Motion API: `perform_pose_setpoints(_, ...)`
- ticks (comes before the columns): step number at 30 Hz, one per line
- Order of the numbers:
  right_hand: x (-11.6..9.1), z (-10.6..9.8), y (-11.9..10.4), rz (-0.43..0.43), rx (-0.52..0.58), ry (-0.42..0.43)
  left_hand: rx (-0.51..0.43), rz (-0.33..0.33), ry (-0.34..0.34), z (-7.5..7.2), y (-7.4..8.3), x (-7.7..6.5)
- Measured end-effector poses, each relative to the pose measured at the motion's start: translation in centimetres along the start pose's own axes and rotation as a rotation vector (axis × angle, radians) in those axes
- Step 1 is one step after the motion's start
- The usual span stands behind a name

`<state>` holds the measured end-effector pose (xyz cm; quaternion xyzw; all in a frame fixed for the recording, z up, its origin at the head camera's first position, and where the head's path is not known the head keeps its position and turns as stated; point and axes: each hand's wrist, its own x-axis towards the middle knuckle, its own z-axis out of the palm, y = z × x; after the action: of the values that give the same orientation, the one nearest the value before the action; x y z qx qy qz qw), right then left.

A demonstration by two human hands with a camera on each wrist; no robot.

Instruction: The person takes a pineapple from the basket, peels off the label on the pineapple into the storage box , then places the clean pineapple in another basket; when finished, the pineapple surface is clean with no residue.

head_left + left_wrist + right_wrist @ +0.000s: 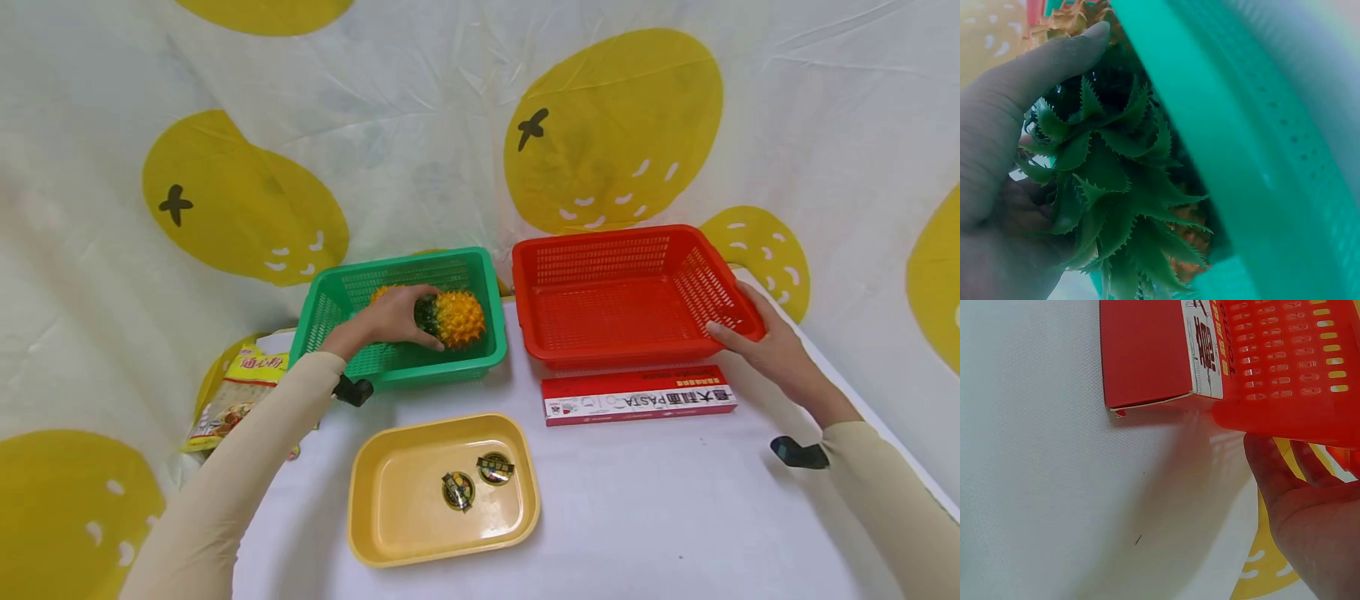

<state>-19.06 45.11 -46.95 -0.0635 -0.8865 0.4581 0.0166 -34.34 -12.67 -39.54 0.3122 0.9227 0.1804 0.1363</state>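
Observation:
My left hand (pixel 401 315) reaches into the green basket (pixel 427 372) and grips a pineapple (pixel 461 318) near the base of its crown. In the left wrist view the thumb lies across its orange body, and the spiky green leaves (pixel 1116 187) point down beside the palm. Another orange, bumpy thing (pixel 381 292) shows behind this hand, mostly hidden. At the right, my right hand (pixel 780 354) holds the red basket (pixel 600 317) by its right side, thumb over the rim and fingers outside. No contents show inside the red basket.
A red and white pasta box (pixel 637 397) lies just in front of the red basket. Nearer stands a shallow yellow tray (pixel 405 500) with two round dark stickers. A yellow food bag (pixel 236 392) lies left of the green basket. Behind the table hangs a patterned curtain (pixel 420 125).

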Motion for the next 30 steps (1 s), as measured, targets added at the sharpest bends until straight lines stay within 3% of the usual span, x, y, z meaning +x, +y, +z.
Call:
perform_pose_setpoints(4, 0.1, 0.2, -0.1, 0.001, -0.005, -0.001, -0.04, -0.016, -0.002, 0.6, -0.4, 0.2)
perform_pose_setpoints(14, 0.1, 0.2, 0.1, -0.008, -0.005, 0.009, -0.005, 0.018, -0.049, 2.0, -0.5, 0.6)
perform_pose_setpoints(30, 0.0, 0.0, 0.2, 0.005, -0.01, 0.014, -0.044, 0.077, -0.057, 2.1, -0.6, -0.2)
